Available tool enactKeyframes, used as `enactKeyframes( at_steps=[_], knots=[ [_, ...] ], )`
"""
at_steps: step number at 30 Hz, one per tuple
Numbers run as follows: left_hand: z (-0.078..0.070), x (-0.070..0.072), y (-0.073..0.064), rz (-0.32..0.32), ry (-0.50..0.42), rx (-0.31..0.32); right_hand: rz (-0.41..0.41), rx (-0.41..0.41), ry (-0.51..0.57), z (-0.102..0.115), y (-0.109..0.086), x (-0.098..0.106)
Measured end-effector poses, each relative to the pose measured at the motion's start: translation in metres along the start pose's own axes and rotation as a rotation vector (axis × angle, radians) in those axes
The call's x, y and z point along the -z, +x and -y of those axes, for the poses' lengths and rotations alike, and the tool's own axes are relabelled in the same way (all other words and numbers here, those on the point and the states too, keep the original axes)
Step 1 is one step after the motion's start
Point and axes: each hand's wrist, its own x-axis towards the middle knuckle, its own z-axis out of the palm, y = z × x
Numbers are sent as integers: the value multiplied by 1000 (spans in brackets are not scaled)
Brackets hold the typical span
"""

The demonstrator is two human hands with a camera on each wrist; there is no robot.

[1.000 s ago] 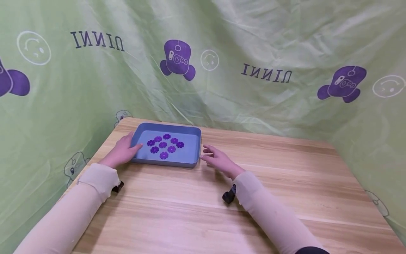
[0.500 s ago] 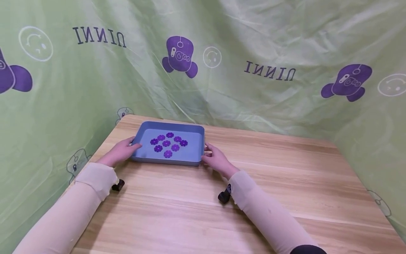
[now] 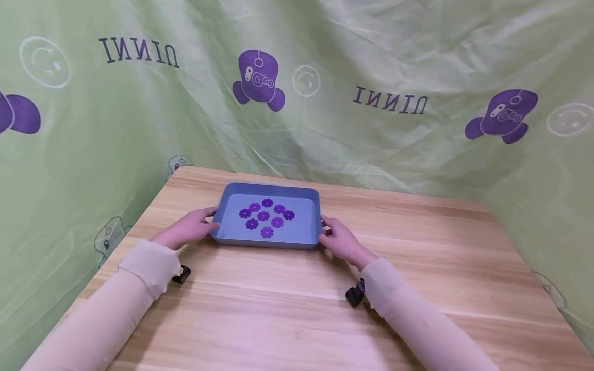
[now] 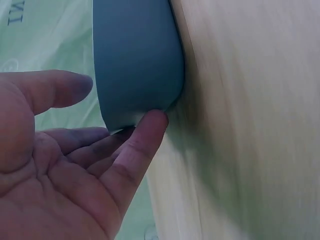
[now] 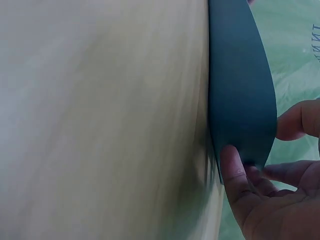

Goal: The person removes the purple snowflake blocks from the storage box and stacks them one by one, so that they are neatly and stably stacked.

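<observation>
Both ends of the tray (image 3: pixel 297 233) are gripped by the half-curled left hand (image 3: pixel 192 226) and right hand (image 3: pixel 342 242); positioning seems the step, level pressure being called for next, lest discs (image 3: pixel 263 216) slide.

Your tray (image 3: pixel 297 232) is plain blue, and the flowers (image 3: pixel 263 216) run from deep to brighter purple. You have a streaky, wood-grained worktop (image 3: pixel 269 309) in pale tan, plain beige sleeves (image 3: pixel 111 306) and black wrist cameras (image 3: pixel 355 296). Your pale green curtain (image 3: pixel 371 41) carries purple cartoon figures (image 3: pixel 258 78), white-outlined smiley faces (image 3: pixel 306 81) and dark purple letters (image 3: pixel 391 100).
</observation>
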Motion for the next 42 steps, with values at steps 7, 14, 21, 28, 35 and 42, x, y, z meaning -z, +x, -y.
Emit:
enactKeyframes(
  at_steps=[7,14,21,28,35,42],
  knots=[
    [-11,-17,4,45,-21,6,1,39,-115,-14,-20,20],
    [-27,-31,2,101,-36,-7,7,60,-221,-27,-38,40],
    [-33,-44,2,116,-46,-50,23,90,-293,-34,-51,54],
    [-44,-54,0,154,-51,-71,23,100,-349,-38,-65,64],
    [-56,-64,3,196,-30,-97,23,103,-421,-44,-79,76],
    [-63,-71,7,215,-41,-131,-21,55,-486,-45,-91,83]
  ],
)
